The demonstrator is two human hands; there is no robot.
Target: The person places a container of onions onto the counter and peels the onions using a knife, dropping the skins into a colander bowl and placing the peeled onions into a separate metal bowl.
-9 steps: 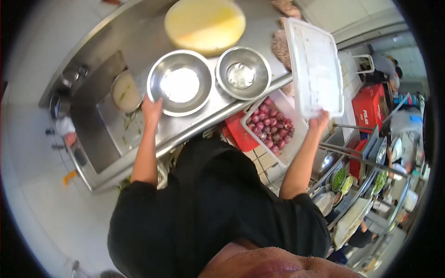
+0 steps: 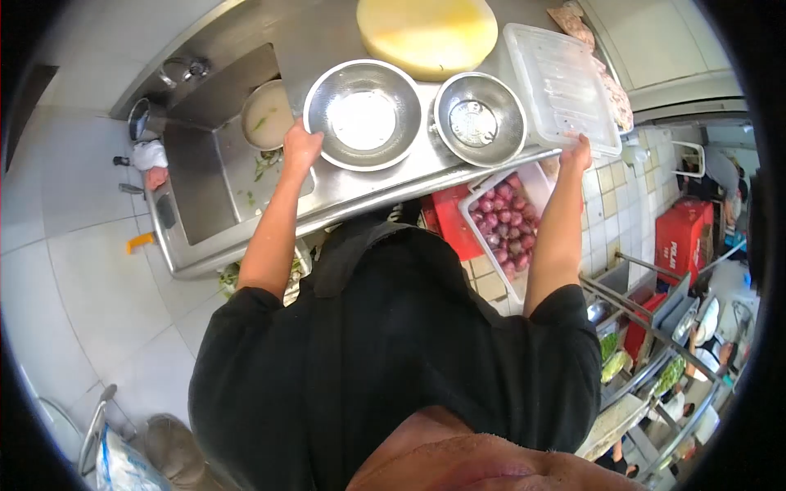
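Observation:
My left hand (image 2: 302, 147) grips the rim of a large steel bowl (image 2: 363, 116) on the metal counter. Beside it, nearly touching, sits a smaller steel bowl (image 2: 480, 119). My right hand (image 2: 576, 152) holds the near edge of a translucent plastic lid (image 2: 562, 86), which lies over the counter's right end. Behind the bowls is a round yellowish board (image 2: 427, 34). Red onions (image 2: 508, 219) fill part of a white bin below the counter edge.
A sink (image 2: 205, 180) with a pot of cloudy liquid (image 2: 266, 116) is at the left. Packed pinkish food (image 2: 612, 96) lies at the far right of the counter. Shelves with trays of greens (image 2: 671, 375), red crates (image 2: 681, 239) and people stand to the right.
The lid has gone from raised and tilted beside the counter to lying over its right end, with my right hand still on it. The whole view has shifted.

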